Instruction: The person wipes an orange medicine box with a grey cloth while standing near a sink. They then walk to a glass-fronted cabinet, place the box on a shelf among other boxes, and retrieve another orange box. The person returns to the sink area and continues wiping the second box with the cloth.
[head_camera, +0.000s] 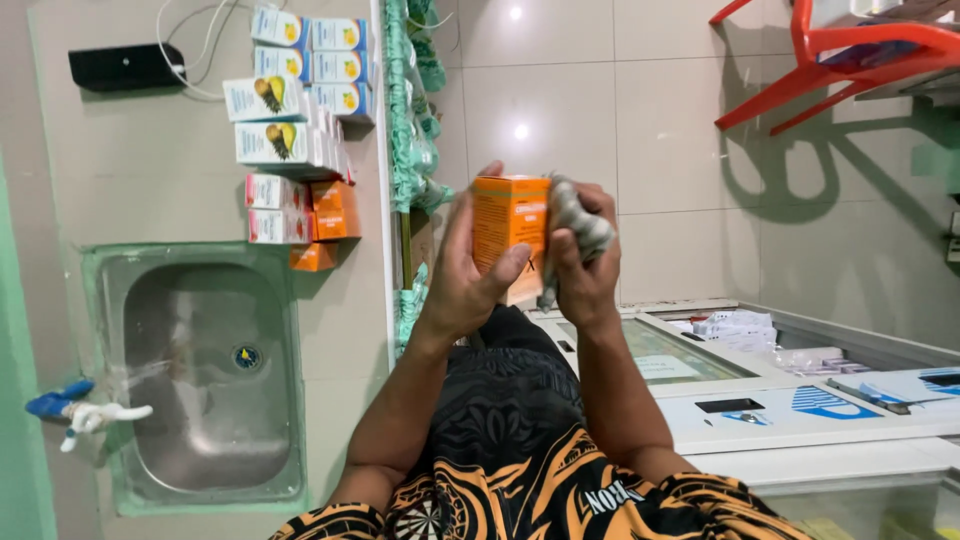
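One steel sink (205, 375) fills the lower left of the view, set in a tiled counter, with a blue-handled white tap (85, 412) at its left edge. A white chest freezer (800, 410) with a sliding glass lid sits to the right, near the person. A red plastic chair (830, 60) shows at the far upper right. Stacked small boxes (300, 120), white, blue and orange, lie on the counter beyond the sink. Between these, both hands are raised in the middle. The left hand (465, 275) grips an orange box (510, 235), thumb across its front. The right hand (585, 265) is closed on a crumpled grey cloth (578, 222), pressed against the box's right side.
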